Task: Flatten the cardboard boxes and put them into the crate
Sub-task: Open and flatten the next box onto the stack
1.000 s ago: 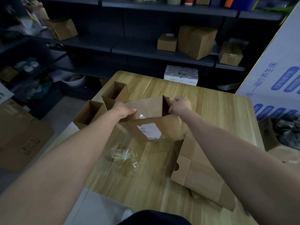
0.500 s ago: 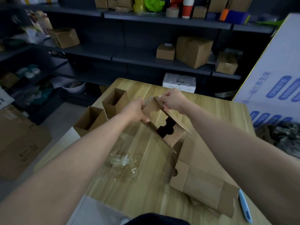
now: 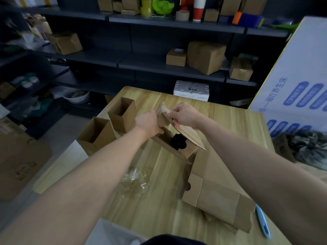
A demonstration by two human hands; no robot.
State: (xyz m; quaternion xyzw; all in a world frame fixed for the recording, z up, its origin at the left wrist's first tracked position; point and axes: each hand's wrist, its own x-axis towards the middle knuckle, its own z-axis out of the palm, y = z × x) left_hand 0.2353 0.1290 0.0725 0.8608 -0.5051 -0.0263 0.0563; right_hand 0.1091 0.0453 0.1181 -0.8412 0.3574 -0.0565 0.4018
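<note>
Open boxes: two plain brown corrugated cartons, the nearer one (image 3: pixel 95 137) and the farther one (image 3: pixel 122 115), are standing upright with tops open at about 10 o'clock on the worktop (image 3: pixel 238 121), a pale wood-grain surface.
Left hand (image 3: pixel 147 122): fingers are curling closed around the left side of the held box (image 3: pixel 178 140), thumb pressing its flap.
Plastic wrap (image 3: pixel 134 179): a crumpled clear film is lying at about 7 o'clock.
Held box: at centre, tilted, its die-cut bottom showing a dark opening.
Right hand (image 3: pixel 184 114): fingers are pinching the ribbed top flap.
Flattened box (image 3: pixel 217 200): is lying flat at about 5 o'clock.
Blue pen (image 3: pixel 263 221): is lying at the right edge.
Change: against half a second ago, the hands are sitting closer together and the flap is folding further.
</note>
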